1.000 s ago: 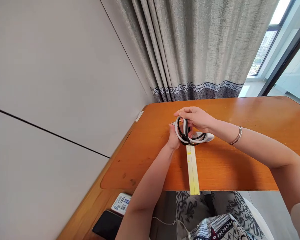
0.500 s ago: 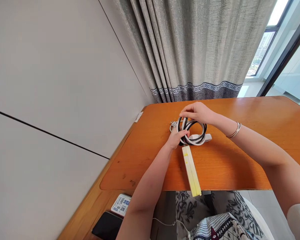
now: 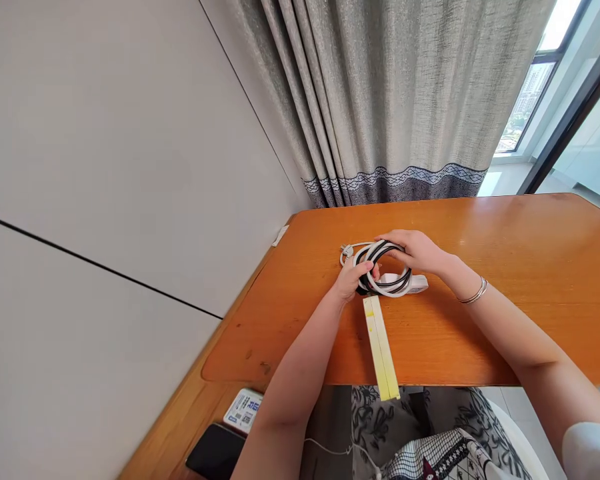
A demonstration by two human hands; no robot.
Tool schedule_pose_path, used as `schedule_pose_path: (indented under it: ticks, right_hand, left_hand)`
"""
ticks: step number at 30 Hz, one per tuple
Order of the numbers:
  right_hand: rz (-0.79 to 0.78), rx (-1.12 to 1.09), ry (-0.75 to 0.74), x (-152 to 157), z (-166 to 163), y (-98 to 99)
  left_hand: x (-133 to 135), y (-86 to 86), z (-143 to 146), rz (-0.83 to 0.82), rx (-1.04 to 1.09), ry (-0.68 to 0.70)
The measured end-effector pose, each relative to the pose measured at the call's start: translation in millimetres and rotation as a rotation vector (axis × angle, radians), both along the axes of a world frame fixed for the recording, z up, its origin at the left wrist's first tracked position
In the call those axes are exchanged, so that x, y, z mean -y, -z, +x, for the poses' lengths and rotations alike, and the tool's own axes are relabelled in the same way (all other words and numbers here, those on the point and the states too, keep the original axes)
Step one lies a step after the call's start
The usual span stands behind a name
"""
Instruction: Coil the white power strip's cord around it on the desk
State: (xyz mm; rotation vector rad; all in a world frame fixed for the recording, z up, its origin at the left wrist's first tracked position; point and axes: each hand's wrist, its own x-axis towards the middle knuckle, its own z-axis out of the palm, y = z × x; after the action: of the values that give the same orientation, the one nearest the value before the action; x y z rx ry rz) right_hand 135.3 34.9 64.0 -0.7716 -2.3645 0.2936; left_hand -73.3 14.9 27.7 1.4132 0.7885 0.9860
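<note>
A coil of black and white cable [image 3: 387,289] is held just above the wooden table [image 3: 455,333]. My left hand [image 3: 350,279] grips the coil's left side, thumb across the strands. My right hand [image 3: 415,250] is closed round its upper right part; some fingertips are hidden behind the loops. A long yellowed-white bar, apparently a power strip [image 3: 381,350], extends from below the coil past the table's front edge. Left of the coil lies a white plug [image 3: 347,251] on its cord. A white block [image 3: 418,284] shows at the coil's lower right, its kind unclear.
A grey curtain [image 3: 405,100] hangs behind the table, and a pale wall panel [image 3: 105,167] borders the left. On a lower wooden ledge lie a black phone [image 3: 215,453] and a white box with blue print [image 3: 243,409]. A small white item [image 3: 280,235] sits by the table's far-left edge.
My right hand has moved down and to the right along the coil, drawing a strand round into the loops. My left hand keeps its grip in nearly the same place.
</note>
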Motion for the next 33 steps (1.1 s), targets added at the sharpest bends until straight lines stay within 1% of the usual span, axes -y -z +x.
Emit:
schedule_pose_path:
  ticks: [3, 6, 11, 13, 17, 19, 21, 23, 25, 27, 28, 33]
  right_hand:
    - [-0.003, 0.074, 0.089, 4, 1, -1.1]
    - [-0.038, 0.135, 0.165, 6, 0, -2.5]
    - [-0.175, 0.172, 0.255, 9, -5, -8.4]
    - [-0.238, 0.169, 0.306, 10, -6, -11.5]
    - [-0.380, 0.138, 0.407, 10, -7, -13.2]
    - [-0.455, 0.101, 0.449, 7, -7, -10.4]
    - [-0.528, 0.047, 0.484, 5, -7, -5.7]
    - [-0.579, -0.012, 0.508, 2, -7, -1.0]
    - [-0.606, -0.062, 0.519, 1, -8, 2.3]
    - [-0.644, -0.106, 0.521, 1, -10, 3.5]
    - [-0.673, -0.130, 0.520, 2, -11, 3.4]
    - [-0.795, -0.227, 0.511, 4, -16, 1.4]
  left_hand:
    - [-5, 2.5, -3, -0.043, -0.073, 0.041]
    - [-10, 4.1, -5, -0.054, -0.174, 0.037]
    - [-11, 3.0, -7, -0.074, -0.145, 0.010]
    - [-10, 1.1, -8, -0.041, -0.156, 0.009]
    - [-6, 0.6, -6, 0.127, -0.234, -0.070]
    - [-4, 1.7, -3, 0.217, -0.243, -0.154]
    - [0, 1.3, 1, 0.370, -0.282, -0.258]
    - [4, -1.5, 2, 0.549, -0.420, -0.301]
    - [8, -5.5, 3, 0.662, -0.603, -0.263]
    - [11, -8.7, 4, 0.710, -0.733, -0.228]
    - [13, -9.5, 4, 0.732, -0.774, -0.236]
    - [21, -7.3, 11, 0.812, -0.898, -0.356]
